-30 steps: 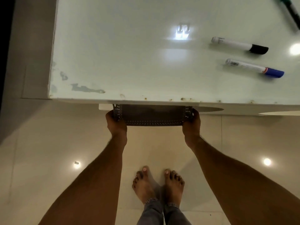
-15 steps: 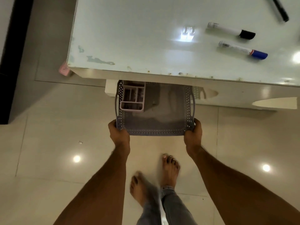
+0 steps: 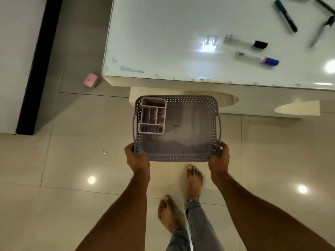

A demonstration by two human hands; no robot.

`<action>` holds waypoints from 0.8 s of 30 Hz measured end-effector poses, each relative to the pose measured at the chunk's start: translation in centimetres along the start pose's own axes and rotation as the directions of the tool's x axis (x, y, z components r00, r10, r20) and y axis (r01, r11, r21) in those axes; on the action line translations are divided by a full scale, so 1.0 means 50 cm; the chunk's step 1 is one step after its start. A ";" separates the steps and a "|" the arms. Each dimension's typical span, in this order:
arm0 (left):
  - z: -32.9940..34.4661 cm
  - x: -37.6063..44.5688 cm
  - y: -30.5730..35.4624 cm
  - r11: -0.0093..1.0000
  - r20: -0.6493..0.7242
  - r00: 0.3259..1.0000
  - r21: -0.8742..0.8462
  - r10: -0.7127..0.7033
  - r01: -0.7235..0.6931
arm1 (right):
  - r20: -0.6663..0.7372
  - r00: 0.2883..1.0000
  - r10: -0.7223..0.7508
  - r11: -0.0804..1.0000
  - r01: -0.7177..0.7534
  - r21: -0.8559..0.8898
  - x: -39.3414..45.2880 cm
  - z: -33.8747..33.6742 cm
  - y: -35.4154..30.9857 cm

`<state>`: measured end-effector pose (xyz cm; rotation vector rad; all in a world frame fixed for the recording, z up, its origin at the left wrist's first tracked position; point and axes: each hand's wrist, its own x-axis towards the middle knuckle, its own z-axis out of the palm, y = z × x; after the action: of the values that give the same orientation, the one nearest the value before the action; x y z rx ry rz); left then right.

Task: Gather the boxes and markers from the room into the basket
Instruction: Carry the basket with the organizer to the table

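Basket (image 3: pixel 213 124), grey, perforated walls, held level above the tiled floor (image 3: pixel 54 205), just clear of the near edge of the white table (image 3: pixel 163 42). Left hand (image 3: pixel 136 160) grasping the basket's near left corner, thumb over the rim; right hand (image 3: pixel 218 158) grasping the near right corner the same way. Both arms stretched forward.

Inside the basket, far left corner: pink box (image 3: pixel 152 115) with divided compartments, open side up. Rest of the basket floor bare.

On the table, toward its right side, well apart from the basket: marker with black cap (image 3: pixel 245 41), and just nearer the table edge a marker with blue cap (image 3: pixel 256 58), lying roughly parallel. Farther right, a dark green marker (image 3: pixel 285 15) and another marker (image 3: pixel 323 31), blurred, colour unclear.

On the floor left of the table's near left corner: small pink box (image 3: pixel 90 80), close to the table's side.

Bare feet (image 3: pixel 194 180) on the tiles below the basket
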<state>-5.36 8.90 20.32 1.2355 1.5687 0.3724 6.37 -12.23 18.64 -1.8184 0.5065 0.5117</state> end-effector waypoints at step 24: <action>-0.017 -0.082 0.433 0.991 0.001 0.992 -0.057 0.124 -0.123 | -0.045 0.991 -0.127 0.988 0.130 0.082 -0.086 -0.022 -0.431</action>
<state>4.69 14.77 39.02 1.2917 1.4717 0.4904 15.37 -6.80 37.99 -1.7695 0.4280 0.3616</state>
